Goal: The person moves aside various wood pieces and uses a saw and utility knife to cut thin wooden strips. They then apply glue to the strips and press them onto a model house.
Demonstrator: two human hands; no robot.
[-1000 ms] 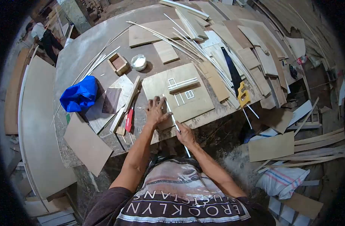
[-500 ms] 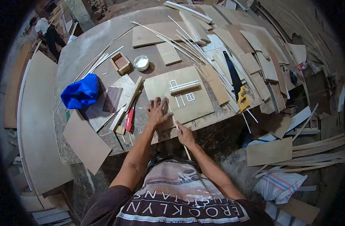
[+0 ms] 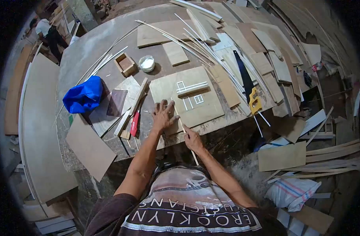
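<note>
A square plywood board (image 3: 203, 108) lies near the table's front edge. On it, small white strips form rectangular frames (image 3: 199, 99), beside a short wooden block topped with white strips (image 3: 192, 89). My left hand (image 3: 164, 117) rests on the board's left front part with fingers spread. A thin wooden strip (image 3: 182, 125) runs up beside the left thumb and forefinger, its far end on the board. My right hand (image 3: 193, 139) grips this strip at the table edge, and its near end sticks out toward my shirt. Left of the board lies a red-handled cutter (image 3: 135, 124).
A white-filled cup (image 3: 147, 63), a small wooden box (image 3: 125, 65) and a blue bag (image 3: 83, 94) stand on the left. A yellow-handled handsaw (image 3: 249, 84) lies on wood pieces at right. Another person (image 3: 52, 37) is at the far left.
The thin wooden strip now reaches farther forward over the board, past my left thumb. The left hand's fingers have shifted slightly, while my right hand stays in almost the same place.
</note>
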